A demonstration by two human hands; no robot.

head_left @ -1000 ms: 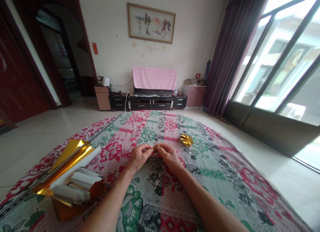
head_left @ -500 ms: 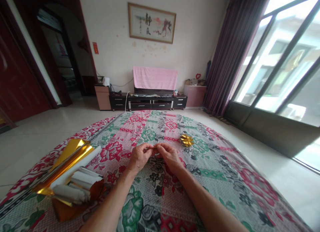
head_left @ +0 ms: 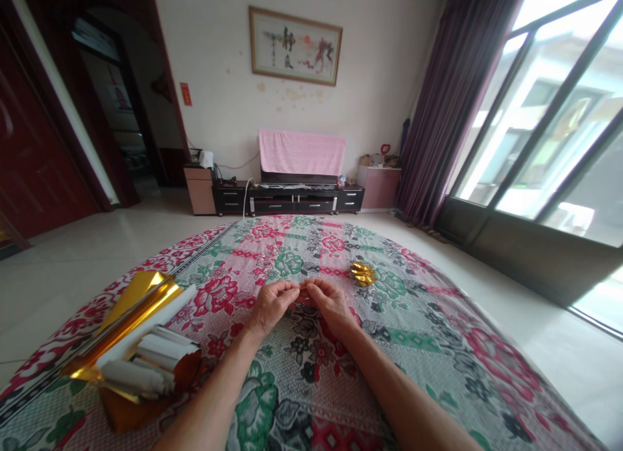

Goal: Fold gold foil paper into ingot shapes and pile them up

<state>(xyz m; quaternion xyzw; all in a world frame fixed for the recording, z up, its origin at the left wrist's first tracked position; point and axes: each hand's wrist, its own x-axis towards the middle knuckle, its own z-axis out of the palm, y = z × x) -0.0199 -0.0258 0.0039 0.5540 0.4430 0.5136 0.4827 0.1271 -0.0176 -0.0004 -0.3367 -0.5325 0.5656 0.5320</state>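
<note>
My left hand [head_left: 273, 306] and my right hand [head_left: 328, 305] meet over the middle of the cloth, fingertips almost touching. Both are closed in a pinch on a small strip of gold foil [head_left: 303, 287], mostly hidden by the fingers. Just beyond my right hand lies a small bunch of folded gold foil pieces [head_left: 363, 274]. Off to the left of my left forearm rests a pile of shiny gold foil sheets [head_left: 141, 315], with curled, white-backed foil pieces [head_left: 134, 377] at its near side.
A flowered cloth [head_left: 292, 243] in red, green and grey covers the surface before me. Farther off, a low black cabinet [head_left: 275, 206] stands against the wall, with a pink cloth [head_left: 302, 151] draped above it. A purple curtain [head_left: 438, 100] and windows are at the right.
My left thumb and fingers have shifted slightly at the strip of gold foil. The right hand stays nearly where it was, and the foil pile and bunch have not moved.
</note>
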